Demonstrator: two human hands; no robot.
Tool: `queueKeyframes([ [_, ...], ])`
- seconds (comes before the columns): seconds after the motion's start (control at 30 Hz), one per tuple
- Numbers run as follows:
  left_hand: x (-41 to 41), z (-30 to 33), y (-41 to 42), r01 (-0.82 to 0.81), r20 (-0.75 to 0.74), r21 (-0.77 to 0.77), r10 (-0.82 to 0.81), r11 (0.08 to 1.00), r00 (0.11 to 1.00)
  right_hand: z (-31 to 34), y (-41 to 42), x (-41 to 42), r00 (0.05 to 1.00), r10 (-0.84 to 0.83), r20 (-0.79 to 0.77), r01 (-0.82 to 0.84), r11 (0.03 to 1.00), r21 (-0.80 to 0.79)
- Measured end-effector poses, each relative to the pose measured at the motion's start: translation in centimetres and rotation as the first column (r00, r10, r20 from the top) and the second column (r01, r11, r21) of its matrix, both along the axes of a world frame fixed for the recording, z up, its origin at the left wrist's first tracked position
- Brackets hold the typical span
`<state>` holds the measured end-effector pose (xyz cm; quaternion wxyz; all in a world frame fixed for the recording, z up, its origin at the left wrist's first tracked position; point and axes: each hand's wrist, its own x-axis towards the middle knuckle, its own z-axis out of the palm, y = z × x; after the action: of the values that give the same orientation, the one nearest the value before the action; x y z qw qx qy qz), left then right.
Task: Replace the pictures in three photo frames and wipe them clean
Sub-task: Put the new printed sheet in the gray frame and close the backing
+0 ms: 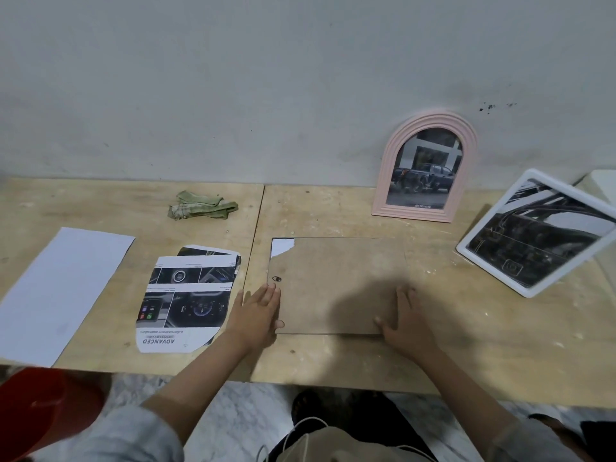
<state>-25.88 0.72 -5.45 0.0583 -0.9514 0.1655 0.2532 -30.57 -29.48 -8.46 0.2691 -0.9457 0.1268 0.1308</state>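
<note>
With both hands, left hand (259,310) and right hand (405,323), pressing flat-fingered on the frame backing board (340,281), uneven pressure could shift it and crease the white paper (281,246) peeking out at its chipped corner.

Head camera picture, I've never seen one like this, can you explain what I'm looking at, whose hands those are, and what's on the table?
There is no machine here. A person wears one wide-angle camera on the head, so you look forward and down at their own two bare hands.

The left hand and right hand rest with straight fingers on a brown backing board lying flat on the wooden table. Neither hand grips anything. A white corner of paper shows at the board's far left corner.

To the left lie cut-out car brochure pictures, a blank white sheet and a crumpled green cloth.

On the right, a pink arched frame stands against the wall, and a white rectangular frame stands tilted. Both hold car pictures.
</note>
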Motion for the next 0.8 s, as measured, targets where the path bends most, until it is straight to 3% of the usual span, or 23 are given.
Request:
queueKeyframes([
  [0.2, 2.8, 0.8, 0.0, 0.002, -0.111, 0.016, -0.001, 1.000, 0.994, 0.6, -2.3, 0.3, 0.982, 0.157, -0.101, -0.160, 0.987, -0.022],
  [0.53, 3.9, 0.0, 0.4, 0.072, -0.096, 0.058, -0.066, 0.996, 0.993, 0.7, -2.8, 0.8, 0.968, 0.172, -0.182, -0.202, 0.966, -0.163],
  [0.8, 4.8, 0.1, 0.3, 0.097, -0.144, -0.005, -0.096, 0.995, 0.985, 0.2, -3.1, -0.2, 0.985, 0.146, -0.094, -0.149, 0.989, -0.027],
])
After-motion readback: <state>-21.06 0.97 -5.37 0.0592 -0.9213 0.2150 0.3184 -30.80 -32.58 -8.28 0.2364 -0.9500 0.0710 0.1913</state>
